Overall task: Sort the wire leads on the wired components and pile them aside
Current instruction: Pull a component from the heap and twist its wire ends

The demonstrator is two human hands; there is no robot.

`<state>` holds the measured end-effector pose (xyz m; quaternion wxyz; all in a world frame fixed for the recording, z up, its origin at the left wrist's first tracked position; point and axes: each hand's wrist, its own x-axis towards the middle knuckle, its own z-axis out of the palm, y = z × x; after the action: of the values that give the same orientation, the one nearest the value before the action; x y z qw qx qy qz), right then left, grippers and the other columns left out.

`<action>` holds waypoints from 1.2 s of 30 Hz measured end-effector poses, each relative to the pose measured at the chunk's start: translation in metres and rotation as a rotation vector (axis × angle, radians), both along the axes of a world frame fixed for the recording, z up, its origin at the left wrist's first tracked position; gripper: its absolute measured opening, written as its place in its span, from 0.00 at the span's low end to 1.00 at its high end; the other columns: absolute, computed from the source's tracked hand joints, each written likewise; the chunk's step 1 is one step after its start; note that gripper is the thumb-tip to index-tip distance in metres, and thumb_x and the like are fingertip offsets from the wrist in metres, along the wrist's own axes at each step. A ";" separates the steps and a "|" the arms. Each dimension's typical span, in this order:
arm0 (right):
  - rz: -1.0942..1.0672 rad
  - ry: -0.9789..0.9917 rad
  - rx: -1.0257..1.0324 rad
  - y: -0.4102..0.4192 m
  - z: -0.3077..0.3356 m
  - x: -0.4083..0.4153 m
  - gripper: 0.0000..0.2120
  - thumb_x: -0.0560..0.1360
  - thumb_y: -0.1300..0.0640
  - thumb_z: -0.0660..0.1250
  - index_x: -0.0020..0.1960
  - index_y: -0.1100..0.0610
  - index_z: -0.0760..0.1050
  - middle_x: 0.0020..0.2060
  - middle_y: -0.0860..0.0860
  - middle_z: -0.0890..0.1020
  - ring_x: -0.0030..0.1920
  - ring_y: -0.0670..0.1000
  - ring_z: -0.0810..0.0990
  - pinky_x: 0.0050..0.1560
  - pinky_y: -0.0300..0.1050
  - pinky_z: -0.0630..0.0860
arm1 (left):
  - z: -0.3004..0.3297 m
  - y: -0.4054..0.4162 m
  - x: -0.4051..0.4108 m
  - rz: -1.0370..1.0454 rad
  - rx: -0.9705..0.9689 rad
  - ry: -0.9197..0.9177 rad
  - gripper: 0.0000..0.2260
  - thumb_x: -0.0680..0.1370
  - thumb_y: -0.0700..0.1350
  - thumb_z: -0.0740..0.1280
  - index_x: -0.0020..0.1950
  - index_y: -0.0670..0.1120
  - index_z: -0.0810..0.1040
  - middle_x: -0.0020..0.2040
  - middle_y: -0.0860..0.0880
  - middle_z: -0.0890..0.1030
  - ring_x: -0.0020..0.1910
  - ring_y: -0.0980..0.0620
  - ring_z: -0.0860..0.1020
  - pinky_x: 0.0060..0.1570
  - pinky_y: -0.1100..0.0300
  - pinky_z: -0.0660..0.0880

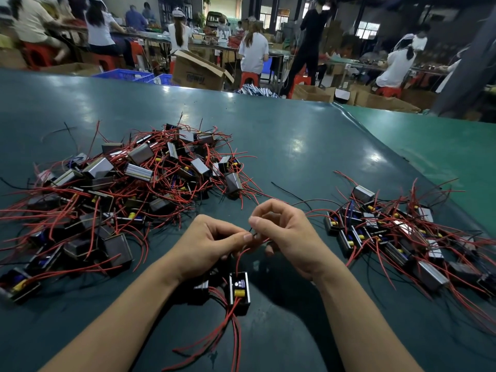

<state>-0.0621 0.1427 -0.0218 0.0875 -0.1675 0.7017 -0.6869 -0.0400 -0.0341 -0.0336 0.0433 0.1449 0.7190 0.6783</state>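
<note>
Red and black thin wire leads (251, 238) at frame centre are pinched between the left hand (208, 241) and right hand (284, 234); their small black boxed component (239, 292) lies below on the dark green bench (281, 146). Sorting seems underway; next, pile it at right (397, 237).

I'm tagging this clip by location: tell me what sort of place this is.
Probably a factory assembly floor. Piles of wired components cover a long green work table, seated workers line other benches behind, and open cardboard cartons stand on the floor.
</note>
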 end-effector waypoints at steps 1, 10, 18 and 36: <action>-0.033 0.023 0.006 0.000 0.001 0.000 0.05 0.76 0.62 0.69 0.42 0.55 0.77 0.31 0.49 0.80 0.30 0.47 0.80 0.23 0.38 0.70 | 0.000 0.001 0.000 0.015 0.010 0.004 0.09 0.72 0.45 0.71 0.44 0.41 0.86 0.29 0.51 0.79 0.28 0.58 0.74 0.30 0.67 0.69; -0.197 0.074 0.108 0.002 0.002 0.001 0.07 0.75 0.55 0.72 0.41 0.57 0.78 0.31 0.52 0.82 0.34 0.53 0.85 0.25 0.37 0.71 | -0.001 0.000 -0.003 0.063 0.044 0.014 0.06 0.74 0.40 0.70 0.45 0.38 0.85 0.26 0.53 0.76 0.26 0.60 0.72 0.29 0.70 0.68; -0.196 -0.033 0.029 -0.001 0.000 -0.002 0.09 0.80 0.54 0.64 0.43 0.57 0.72 0.30 0.48 0.76 0.31 0.52 0.83 0.22 0.40 0.71 | -0.002 0.001 -0.004 0.055 0.091 -0.043 0.07 0.75 0.37 0.69 0.46 0.34 0.84 0.26 0.51 0.77 0.24 0.60 0.73 0.26 0.71 0.69; 0.031 0.108 0.145 0.012 0.005 0.002 0.01 0.76 0.59 0.70 0.46 0.56 0.79 0.39 0.54 0.86 0.41 0.52 0.85 0.29 0.40 0.75 | -0.001 0.002 -0.003 0.089 0.101 -0.009 0.12 0.71 0.44 0.71 0.47 0.37 0.85 0.28 0.50 0.77 0.28 0.58 0.73 0.28 0.69 0.69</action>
<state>-0.0596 0.1543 -0.0164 0.0718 -0.2083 0.7508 -0.6227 -0.0433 -0.0321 -0.0351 0.0089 0.1119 0.6895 0.7155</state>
